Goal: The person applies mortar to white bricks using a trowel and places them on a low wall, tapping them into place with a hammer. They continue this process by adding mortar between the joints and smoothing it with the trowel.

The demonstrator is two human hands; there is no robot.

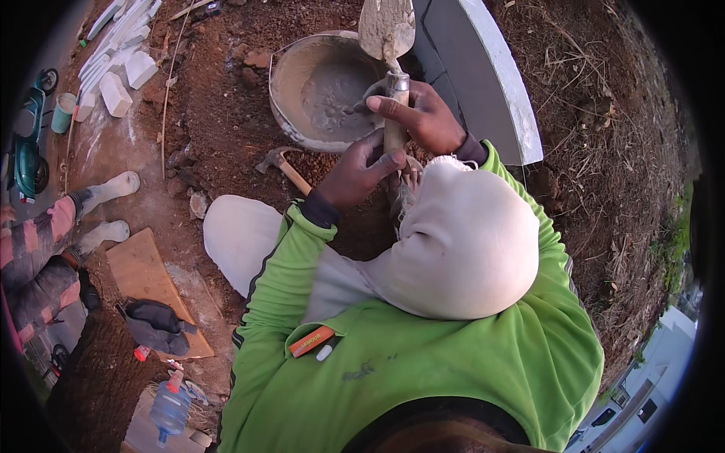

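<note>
- Mortar (332, 94) sits wet and grey inside the bucket (280, 87), so I'll give every spot relative to that bucket.
- Trowel (387, 34) is up over the bucket's right side, blade pointing away from the wearer and caked with drying-looking mix.
- Left hand (356, 172), just off the near rim of the bucket, has thumb and fingers wrapped round the lower end of the wooden handle.
- Right hand (423, 117), at the bucket's right rim, is curled round the same handle higher up, thumb across the front near the metal collar. So both hands are grasping the one tool, nothing let go.
- Step-wise, my read is it's tool handling, maybe checking or settling the handle, rather than scooping. No fresh load on the blade that I can see.
- IMO going back to the mix calls for one firm hold on the handle, then tipping the blade down into the bucket without clipping the grey slab (472, 68) standing just right of it.
- Hammer-like tool (295, 174) lies near the bucket's lower left; its handle end is hidden behind the left arm.
- Hard to make out: the blade's far end is cut off above the bucket, some right-hand fingers are behind the handle, and I can't tell what's under the left hand.
- Co-worker's legs (49, 230), well left of the bucket, are cropped too.
</note>
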